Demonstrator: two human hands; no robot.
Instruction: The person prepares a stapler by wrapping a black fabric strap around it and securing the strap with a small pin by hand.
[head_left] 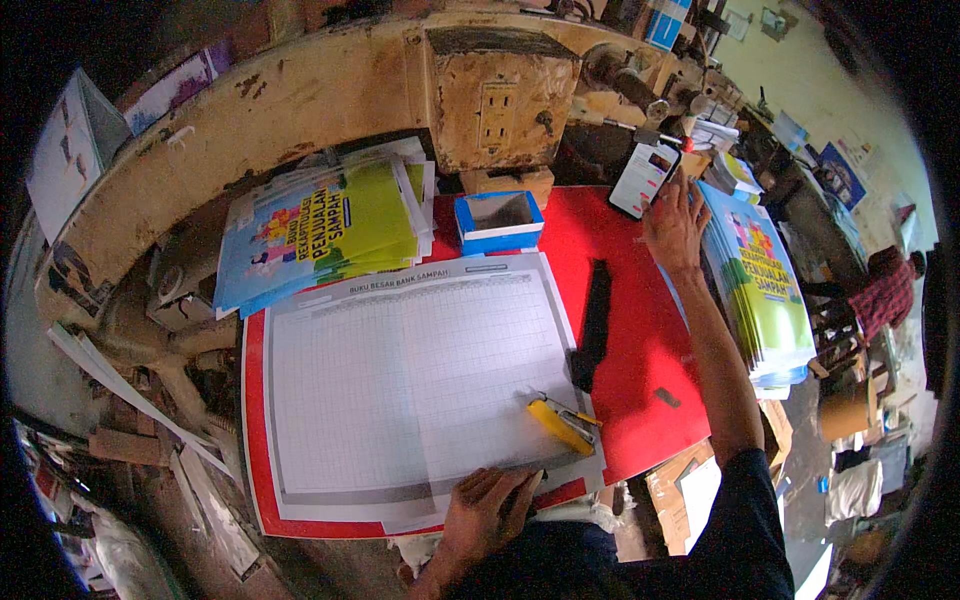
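Nearest us, a dark sleeve (735, 510) fills the lower edge, its forearm stretching across a red-topped table (640, 310) and hiding part of the inner edge of a stack of blue and green booklets (765, 285).

At the end of that arm, the right hand (678, 225) lies between the stack and a lit phone (643, 182); its grip is loose, fingers extended and slightly spread, and we cannot tell whether they touch the phone.

The left hand (487, 510) rests at the near edge of a large sheet printed with a grid (390, 400), its grip curled with thumb and forefinger close together. Whether they pinch anything, we cannot tell.

The sheet covers the table's left part. A yellow-handled tool (562, 428) lies on its lower right corner, a long black strip (597, 320) just beyond its right side.

A second booklet stack (330, 235) crowds the sheet's far left edge. Beside it stands a small open-topped blue box (503, 244) with a white band; its inside looks dim, and we cannot make out any contents.

Behind, a worn, cream-painted machine beam (340, 130) carrying a boxy housing with a socket plate (494, 116) walls off the far side. Past the right-hand stack, we see a person in a red checked shirt (882, 300).
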